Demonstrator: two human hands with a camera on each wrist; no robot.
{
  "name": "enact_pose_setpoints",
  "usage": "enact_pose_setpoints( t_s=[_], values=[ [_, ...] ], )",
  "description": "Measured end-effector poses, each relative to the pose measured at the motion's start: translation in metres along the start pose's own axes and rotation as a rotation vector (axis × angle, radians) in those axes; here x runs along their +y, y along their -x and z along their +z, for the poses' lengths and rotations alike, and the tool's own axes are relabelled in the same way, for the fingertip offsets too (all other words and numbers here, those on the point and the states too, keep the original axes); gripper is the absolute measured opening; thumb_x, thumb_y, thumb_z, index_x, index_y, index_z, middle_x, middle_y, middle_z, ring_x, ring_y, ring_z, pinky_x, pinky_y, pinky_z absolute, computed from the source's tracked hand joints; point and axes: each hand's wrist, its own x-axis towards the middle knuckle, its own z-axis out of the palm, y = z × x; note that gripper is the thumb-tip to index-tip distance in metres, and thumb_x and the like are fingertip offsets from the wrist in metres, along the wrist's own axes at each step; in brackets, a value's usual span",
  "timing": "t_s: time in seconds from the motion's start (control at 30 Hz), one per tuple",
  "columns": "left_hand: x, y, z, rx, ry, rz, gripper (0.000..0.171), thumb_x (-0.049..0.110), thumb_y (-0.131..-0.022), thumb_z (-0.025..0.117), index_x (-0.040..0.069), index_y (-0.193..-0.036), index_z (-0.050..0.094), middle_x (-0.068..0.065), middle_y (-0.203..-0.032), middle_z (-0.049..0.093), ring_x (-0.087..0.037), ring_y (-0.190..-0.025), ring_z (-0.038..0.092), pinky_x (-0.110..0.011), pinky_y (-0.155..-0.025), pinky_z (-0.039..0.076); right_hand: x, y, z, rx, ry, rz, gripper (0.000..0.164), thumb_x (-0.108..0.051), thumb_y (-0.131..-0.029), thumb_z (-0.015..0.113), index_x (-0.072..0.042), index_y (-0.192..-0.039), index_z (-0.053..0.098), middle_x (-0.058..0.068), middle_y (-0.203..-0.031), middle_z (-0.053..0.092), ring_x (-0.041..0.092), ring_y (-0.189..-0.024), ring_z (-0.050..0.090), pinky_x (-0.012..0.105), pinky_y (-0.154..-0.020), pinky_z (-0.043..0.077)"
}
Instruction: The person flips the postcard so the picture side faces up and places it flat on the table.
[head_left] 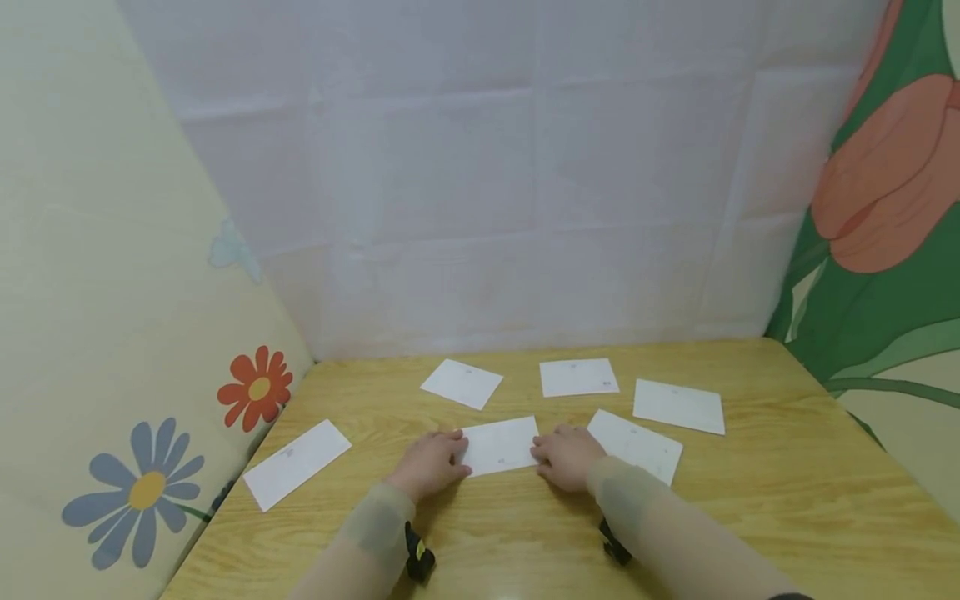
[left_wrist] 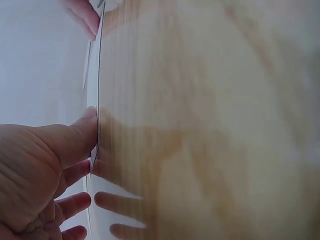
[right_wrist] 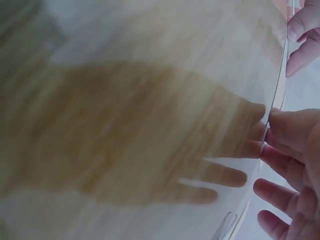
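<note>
A white rectangular paper (head_left: pixel 501 447) with small printed marks lies between the two hands, low at the wooden table top. At its left end the left hand (head_left: pixel 429 463) grips it, thumb on the near side and fingers farther along the edge. The right hand (head_left: pixel 568 457) holds the opposite end the same way. In the left wrist view, the left thumb (left_wrist: pixel 80 137) and index finger meet at the paper's corner, while the other fingers are spread. From the right wrist, the right thumb (right_wrist: pixel 287 125) and index finger pinch its edge, seen nearly edge-on.
Similar white papers lie around: one at far left (head_left: pixel 297 463), one at back left (head_left: pixel 462 383), one at back centre (head_left: pixel 579 377), one at right (head_left: pixel 678 406). Another paper (head_left: pixel 637 446) lies partly behind the right wrist. A white cloth (head_left: pixel 525 183) hangs behind the table (head_left: pixel 780 500).
</note>
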Motion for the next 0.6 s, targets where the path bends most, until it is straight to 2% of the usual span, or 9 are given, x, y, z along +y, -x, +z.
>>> enact_pose_setpoints(
  t_s=[0.23, 0.4, 0.6],
  values=[
    [0.004, 0.004, 0.0, -0.015, -0.031, 0.015, 0.049, 0.032, -0.088, 0.069, 0.006, -0.129, 0.061, -0.01, -0.14, 0.051, -0.043, -0.131, 0.037, -0.063, -0.103, 0.026, 0.001, 0.006, -0.001, 0.042, 0.082, -0.042, 0.03, -0.032, -0.093, 0.062, -0.019, -0.118, 0.07, -0.004, -0.129, 0.061, 0.024, -0.117, 0.052, 0.045, -0.097, 0.039],
    [0.005, 0.005, 0.001, -0.01, -0.028, 0.024, 0.05, 0.034, -0.087, 0.071, 0.008, -0.128, 0.062, -0.009, -0.137, 0.053, -0.041, -0.129, 0.04, -0.063, -0.101, 0.027, 0.004, 0.011, 0.0, 0.051, 0.075, -0.046, 0.029, -0.034, -0.092, 0.063, -0.021, -0.118, 0.07, -0.004, -0.128, 0.062, 0.024, -0.114, 0.053, 0.044, -0.096, 0.038],
    [0.007, 0.009, 0.004, -0.008, -0.008, 0.035, 0.051, 0.036, -0.084, 0.073, 0.009, -0.126, 0.064, -0.008, -0.134, 0.054, -0.039, -0.126, 0.042, -0.062, -0.099, 0.028, 0.006, 0.015, 0.001, 0.014, 0.04, -0.024, 0.034, -0.039, -0.09, 0.065, -0.023, -0.119, 0.069, -0.006, -0.127, 0.062, 0.024, -0.113, 0.052, 0.042, -0.096, 0.036]
  ],
)
